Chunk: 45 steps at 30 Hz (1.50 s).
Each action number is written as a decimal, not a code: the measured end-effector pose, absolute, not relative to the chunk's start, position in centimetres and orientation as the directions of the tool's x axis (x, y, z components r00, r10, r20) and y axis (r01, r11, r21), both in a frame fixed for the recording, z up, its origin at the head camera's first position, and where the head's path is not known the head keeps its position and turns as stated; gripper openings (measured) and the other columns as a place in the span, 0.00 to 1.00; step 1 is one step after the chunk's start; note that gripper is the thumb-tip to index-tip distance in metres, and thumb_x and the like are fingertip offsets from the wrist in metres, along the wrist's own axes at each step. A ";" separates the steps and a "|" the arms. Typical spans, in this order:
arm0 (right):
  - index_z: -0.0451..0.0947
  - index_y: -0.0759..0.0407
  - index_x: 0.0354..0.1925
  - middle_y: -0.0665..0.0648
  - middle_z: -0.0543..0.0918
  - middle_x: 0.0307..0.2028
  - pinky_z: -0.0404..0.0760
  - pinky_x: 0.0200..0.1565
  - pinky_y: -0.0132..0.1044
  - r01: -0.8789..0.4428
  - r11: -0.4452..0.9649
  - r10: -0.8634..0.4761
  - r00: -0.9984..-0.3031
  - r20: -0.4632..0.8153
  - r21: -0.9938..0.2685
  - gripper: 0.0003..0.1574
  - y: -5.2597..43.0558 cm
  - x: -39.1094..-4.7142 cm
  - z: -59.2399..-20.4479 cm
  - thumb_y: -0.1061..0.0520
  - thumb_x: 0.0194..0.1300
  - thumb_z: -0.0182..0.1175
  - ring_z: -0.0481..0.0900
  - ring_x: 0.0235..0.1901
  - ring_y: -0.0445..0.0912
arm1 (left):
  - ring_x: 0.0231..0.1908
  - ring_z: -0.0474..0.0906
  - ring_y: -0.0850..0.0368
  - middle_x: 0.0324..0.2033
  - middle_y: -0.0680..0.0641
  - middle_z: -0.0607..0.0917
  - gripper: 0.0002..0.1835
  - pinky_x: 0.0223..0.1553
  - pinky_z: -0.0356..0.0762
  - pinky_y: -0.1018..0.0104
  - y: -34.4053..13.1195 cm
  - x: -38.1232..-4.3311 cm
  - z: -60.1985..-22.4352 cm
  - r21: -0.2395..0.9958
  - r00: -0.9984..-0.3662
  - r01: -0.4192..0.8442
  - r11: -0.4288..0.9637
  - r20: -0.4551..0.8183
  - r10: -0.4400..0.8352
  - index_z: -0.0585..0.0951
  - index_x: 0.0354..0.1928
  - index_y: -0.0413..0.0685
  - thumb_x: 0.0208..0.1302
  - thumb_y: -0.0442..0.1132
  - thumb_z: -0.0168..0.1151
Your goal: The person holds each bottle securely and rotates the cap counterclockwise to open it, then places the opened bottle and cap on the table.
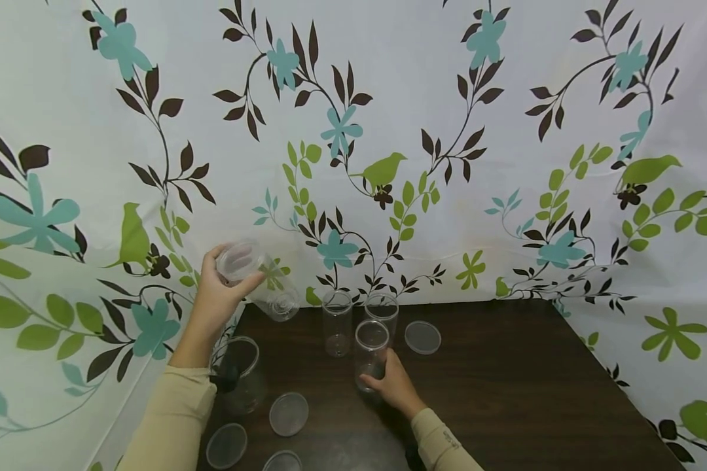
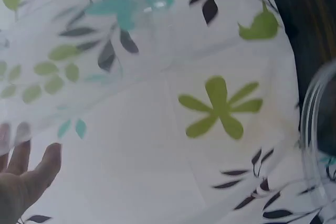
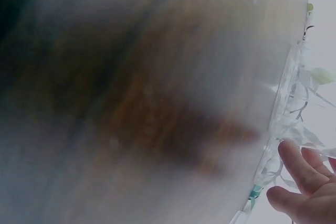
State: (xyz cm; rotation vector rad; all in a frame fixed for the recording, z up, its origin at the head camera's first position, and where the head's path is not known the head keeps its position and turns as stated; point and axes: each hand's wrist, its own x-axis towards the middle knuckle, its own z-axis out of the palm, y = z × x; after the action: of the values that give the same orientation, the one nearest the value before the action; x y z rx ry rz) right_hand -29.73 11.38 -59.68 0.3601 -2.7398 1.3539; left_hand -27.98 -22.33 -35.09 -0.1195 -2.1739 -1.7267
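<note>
In the head view my left hand (image 1: 220, 288) holds a clear plastic jar (image 1: 277, 297) raised and tilted near the back left of the table. The jar's near end, by my thumb, looks covered by a translucent lid (image 1: 239, 260). My right hand (image 1: 396, 386) grips another clear jar (image 1: 370, 353) low on its side; this one stands upright with its rim uncovered. Just behind it are two more upright jars, one to the left (image 1: 337, 327) and one partly hidden (image 1: 383, 306). Thumb and fingers of each hand show at the edge of its wrist view.
A wider-looking clear jar (image 1: 244, 379) stands at the left table edge, beside my left forearm. Loose round lids lie flat: one (image 1: 423, 337) right of the jars, others (image 1: 289, 414) at front left. Patterned cloth (image 1: 436, 196) hangs behind the dark wooden table (image 1: 524, 386).
</note>
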 end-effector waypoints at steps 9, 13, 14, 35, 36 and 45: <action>0.66 0.70 0.60 0.70 0.75 0.55 0.75 0.54 0.60 -0.246 0.592 -0.189 -0.968 0.164 -0.768 0.44 11.5 -29.5 -59.7 0.47 0.59 0.76 0.76 0.57 0.65 | 0.53 0.72 0.54 0.57 0.41 0.71 0.35 0.50 0.74 0.74 -19.6 -24.8 -38.1 0.895 -0.897 0.413 0.166 0.432 -0.094 0.60 0.72 0.41 0.67 0.32 0.64; 0.65 0.71 0.61 0.71 0.75 0.56 0.75 0.56 0.60 -0.244 0.585 -0.185 -0.969 0.166 -0.774 0.46 11.4 -29.5 -59.8 0.47 0.58 0.76 0.75 0.58 0.65 | 0.50 0.76 0.55 0.55 0.39 0.74 0.34 0.47 0.77 0.70 -18.1 -24.3 -40.7 0.891 -0.896 0.433 0.135 0.441 -0.039 0.64 0.71 0.41 0.65 0.32 0.65; 0.65 0.71 0.62 0.71 0.74 0.57 0.74 0.56 0.60 -0.239 0.581 -0.181 -0.970 0.163 -0.778 0.47 11.4 -29.5 -59.8 0.47 0.58 0.76 0.75 0.59 0.65 | 0.49 0.76 0.57 0.54 0.39 0.75 0.33 0.47 0.78 0.70 -17.6 -24.2 -41.3 0.893 -0.898 0.433 0.122 0.439 -0.030 0.64 0.70 0.41 0.65 0.33 0.65; 0.61 0.67 0.71 0.65 0.74 0.65 0.70 0.64 0.57 -0.594 0.348 -0.263 -0.804 0.533 -0.725 0.61 10.0 -23.6 -49.0 0.23 0.61 0.59 0.71 0.65 0.60 | 0.35 0.82 0.63 0.47 0.34 0.85 0.56 0.31 0.79 0.69 -12.3 -22.4 -49.8 0.877 -0.864 0.479 0.045 0.462 0.198 0.60 0.67 0.34 0.53 0.75 0.58; 0.60 0.66 0.72 0.65 0.74 0.65 0.71 0.64 0.54 -0.590 0.285 -0.311 -0.803 0.509 -0.755 0.59 9.7 -23.3 -48.8 0.24 0.63 0.58 0.72 0.65 0.59 | 0.33 0.81 0.63 0.46 0.34 0.85 0.56 0.29 0.79 0.68 -12.0 -22.3 -49.9 0.877 -0.863 0.478 0.051 0.458 0.214 0.60 0.67 0.35 0.52 0.75 0.58; 0.67 0.65 0.69 0.59 0.82 0.55 0.80 0.53 0.37 -0.409 0.156 -0.320 -0.882 0.346 -0.899 0.44 8.4 -22.1 -48.6 0.55 0.60 0.74 0.81 0.51 0.48 | 0.40 0.83 0.63 0.53 0.32 0.83 0.61 0.36 0.83 0.66 -10.6 -21.4 -50.9 0.857 -0.842 0.501 0.119 0.450 0.298 0.57 0.69 0.30 0.50 0.77 0.54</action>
State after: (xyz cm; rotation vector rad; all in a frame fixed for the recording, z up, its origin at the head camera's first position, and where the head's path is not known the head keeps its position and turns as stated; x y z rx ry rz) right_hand -22.10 8.36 -48.64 0.7369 -2.3311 1.8524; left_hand -21.41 -10.61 -50.93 -0.8023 -2.2185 -1.8113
